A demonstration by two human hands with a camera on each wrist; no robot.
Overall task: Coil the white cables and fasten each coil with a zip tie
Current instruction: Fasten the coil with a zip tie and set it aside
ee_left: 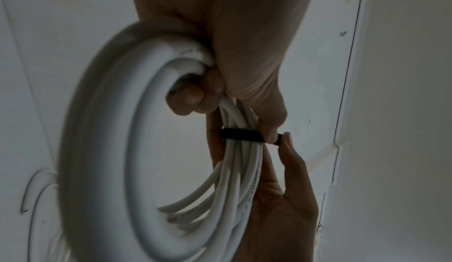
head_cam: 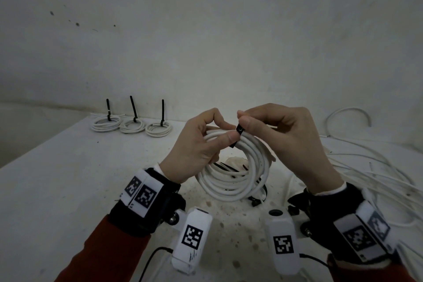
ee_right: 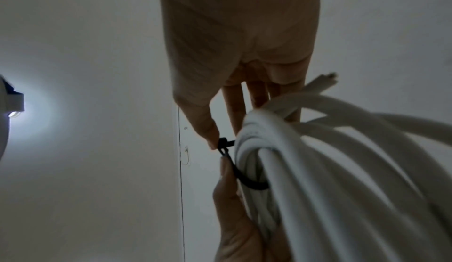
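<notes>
My left hand (head_cam: 229, 134) grips a coil of white cable (head_cam: 229, 174) held upright above the table, fingers curled through its top and thumb against a black zip tie (head_cam: 236, 142) wrapped round the strands. My right hand (head_cam: 242, 118) pinches the zip tie's head between thumb and forefinger. In the left wrist view the black band (ee_left: 240, 135) crosses the bundled strands of the coil (ee_left: 97, 130). In the right wrist view the thumb meets the tie's head (ee_right: 223, 144), and the cable's cut end (ee_right: 325, 80) sticks out behind the coil (ee_right: 342, 169).
Three tied coils (head_cam: 132, 126) lie in a row at the back left of the white table (head_cam: 68, 178), black tie tails standing up. Loose white cables (head_cam: 366, 167) sprawl over the right side. Spare black zip ties (head_cam: 229, 168) lie under the held coil.
</notes>
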